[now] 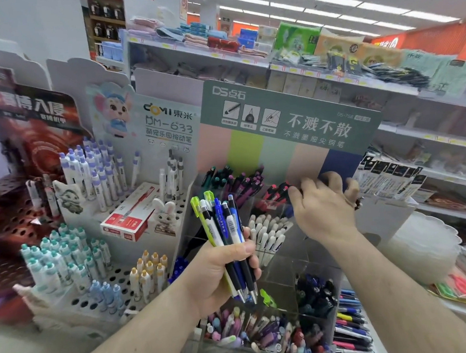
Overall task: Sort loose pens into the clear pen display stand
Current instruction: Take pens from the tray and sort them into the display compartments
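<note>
left hand (220, 268), fingers and thumb curled round a bundle of loose pens (227, 236), clicker ends up, tips pointing down past the palm; the bundle is held in front of the clear pen display stand (282, 268). right hand (322, 206) reaches over the stand's upper tier, fingers bent down at the foot of the striped backing card (286, 135); whether they pinch anything cannot be told, since the fingertips are hidden behind the knuckles. upper compartments hold teal and purple pens (234, 180) and red pens (277, 191); the tier below holds white pens (267, 234); the lowest holds pastel pens (242, 327) and dark pens (316, 296). the left forearm and the bundle cover part of the stand's left wall. left of the stand: a white perforated rack (102, 288) with purple-capped pens (96, 172), teal-capped pens (52, 256), yellow-capped pens (150, 269) and a red and white box (128, 214). right of the stand: a tray of assorted pens (350, 326). behind: store shelves (302, 70) of packaged goods.
</note>
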The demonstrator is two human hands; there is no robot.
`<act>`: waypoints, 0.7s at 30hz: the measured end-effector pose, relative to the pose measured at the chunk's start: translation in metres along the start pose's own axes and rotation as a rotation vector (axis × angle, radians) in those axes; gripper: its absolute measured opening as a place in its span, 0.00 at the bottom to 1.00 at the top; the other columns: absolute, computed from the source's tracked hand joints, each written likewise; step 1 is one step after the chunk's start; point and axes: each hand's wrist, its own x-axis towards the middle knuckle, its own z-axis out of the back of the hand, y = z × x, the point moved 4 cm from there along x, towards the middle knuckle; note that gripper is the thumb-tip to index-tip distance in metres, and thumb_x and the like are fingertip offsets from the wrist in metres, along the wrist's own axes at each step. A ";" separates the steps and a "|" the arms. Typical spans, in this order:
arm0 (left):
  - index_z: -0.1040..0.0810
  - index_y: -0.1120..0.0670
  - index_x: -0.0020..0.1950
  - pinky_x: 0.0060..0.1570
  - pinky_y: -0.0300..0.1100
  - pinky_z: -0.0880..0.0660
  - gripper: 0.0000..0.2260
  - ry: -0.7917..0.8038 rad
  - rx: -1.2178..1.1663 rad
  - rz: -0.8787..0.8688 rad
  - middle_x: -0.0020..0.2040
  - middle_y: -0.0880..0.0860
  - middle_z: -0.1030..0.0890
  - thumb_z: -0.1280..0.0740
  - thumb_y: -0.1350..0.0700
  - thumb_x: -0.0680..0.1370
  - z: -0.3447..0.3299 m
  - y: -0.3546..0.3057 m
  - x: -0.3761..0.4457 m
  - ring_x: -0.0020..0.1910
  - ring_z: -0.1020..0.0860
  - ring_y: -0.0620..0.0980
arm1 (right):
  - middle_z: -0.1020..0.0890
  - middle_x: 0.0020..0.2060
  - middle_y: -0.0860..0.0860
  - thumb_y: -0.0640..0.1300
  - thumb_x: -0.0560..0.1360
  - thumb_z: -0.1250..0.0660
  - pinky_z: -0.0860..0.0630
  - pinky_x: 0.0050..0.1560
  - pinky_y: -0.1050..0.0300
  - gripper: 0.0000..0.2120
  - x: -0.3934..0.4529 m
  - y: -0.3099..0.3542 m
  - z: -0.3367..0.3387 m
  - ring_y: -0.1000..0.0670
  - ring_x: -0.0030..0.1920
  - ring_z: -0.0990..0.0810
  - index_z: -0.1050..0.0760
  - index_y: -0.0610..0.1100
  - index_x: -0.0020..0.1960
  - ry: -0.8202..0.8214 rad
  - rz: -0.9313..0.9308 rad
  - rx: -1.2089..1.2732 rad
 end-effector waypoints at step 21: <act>0.19 0.57 0.43 0.39 0.46 0.24 0.06 0.154 0.264 0.024 0.36 0.55 0.25 0.27 0.61 0.67 0.005 0.005 -0.015 0.35 0.24 0.51 | 0.23 0.38 0.50 0.50 0.80 0.34 0.21 0.45 0.52 0.17 -0.083 0.076 0.044 0.52 0.39 0.22 0.28 0.63 0.67 0.314 0.195 0.984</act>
